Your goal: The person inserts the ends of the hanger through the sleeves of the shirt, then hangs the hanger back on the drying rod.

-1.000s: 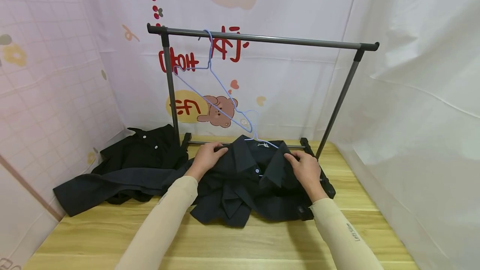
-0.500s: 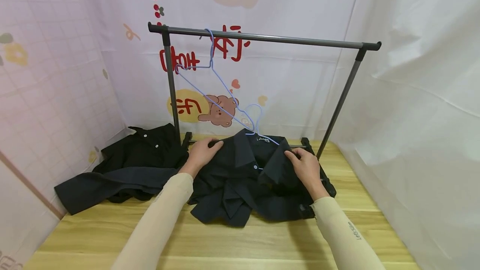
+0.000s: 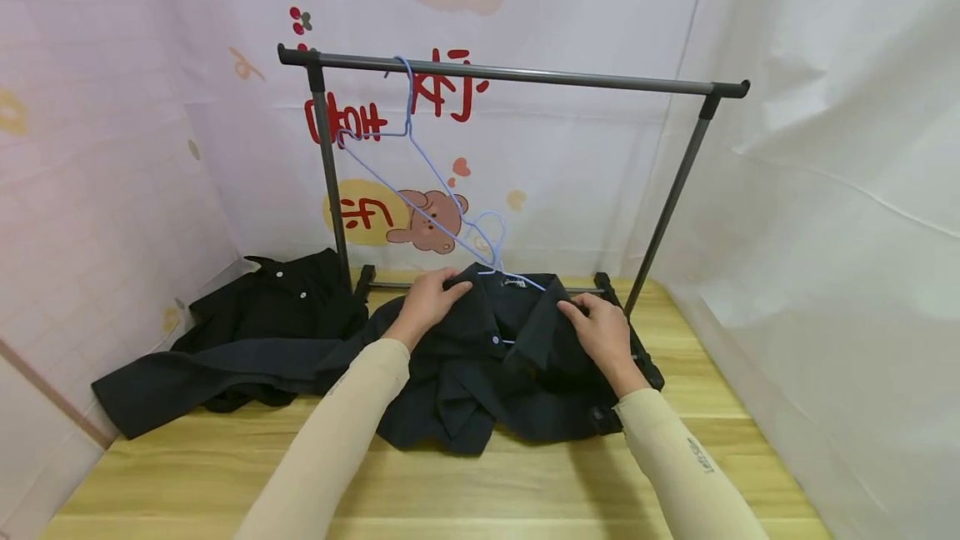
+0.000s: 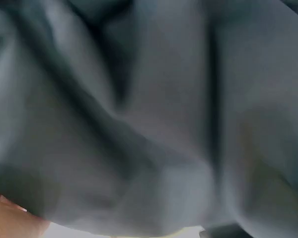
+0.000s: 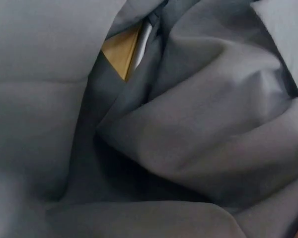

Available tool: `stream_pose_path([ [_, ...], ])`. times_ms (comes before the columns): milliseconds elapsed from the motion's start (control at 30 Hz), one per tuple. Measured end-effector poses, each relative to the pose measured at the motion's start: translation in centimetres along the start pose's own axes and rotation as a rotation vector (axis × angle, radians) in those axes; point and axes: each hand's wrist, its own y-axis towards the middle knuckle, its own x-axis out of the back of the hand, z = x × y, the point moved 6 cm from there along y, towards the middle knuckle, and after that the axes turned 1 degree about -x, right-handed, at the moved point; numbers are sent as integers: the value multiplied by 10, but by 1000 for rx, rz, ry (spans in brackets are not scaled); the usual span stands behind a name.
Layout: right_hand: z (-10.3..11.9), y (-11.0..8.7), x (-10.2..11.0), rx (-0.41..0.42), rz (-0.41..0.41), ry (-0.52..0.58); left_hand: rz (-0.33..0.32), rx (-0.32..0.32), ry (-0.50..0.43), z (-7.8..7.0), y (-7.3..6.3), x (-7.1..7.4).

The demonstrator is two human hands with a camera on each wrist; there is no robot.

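A dark button-up shirt with an open collar lies in the middle of the table in the head view. My left hand pinches it near the left side of the collar, thumb on top. On the other side my right hand pinches the cloth by the right collar flap. A pale blue wire hanger sits inside the neck, its hook standing up above the collar. Most of that hanger is hidden in the shirt. Folds of dark cloth fill the left wrist view, and the right wrist view shows shirt fabric too.
Behind the shirt stands a grey clothes rack. A second blue hanger dangles from its bar. Another black shirt is heaped at left, with a dark sleeve stretched before it. White curtains enclose the table.
My left hand shifted slightly left along the shirt, then came back right to the collar's edge. The right hand kept its grip. The collar and hanger rose a little, then settled lower.
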Motion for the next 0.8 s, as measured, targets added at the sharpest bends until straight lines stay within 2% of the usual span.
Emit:
stream_pose_path([
  [100,-5,-1,7,-37,-24,-7,-6,49,53,16,-3,13],
  [200,-19,-2,14,-116,-27,6,-18,94,79,35,-8,29],
  [333,-36,-6,21,-222,-32,64,-27,98,118,53,-14,47],
  [533,-48,-16,32,-317,-99,131,-7,91,222,69,-27,72],
  [800,-52,-25,40,-398,-124,137,26,97,384,87,-45,103],
])
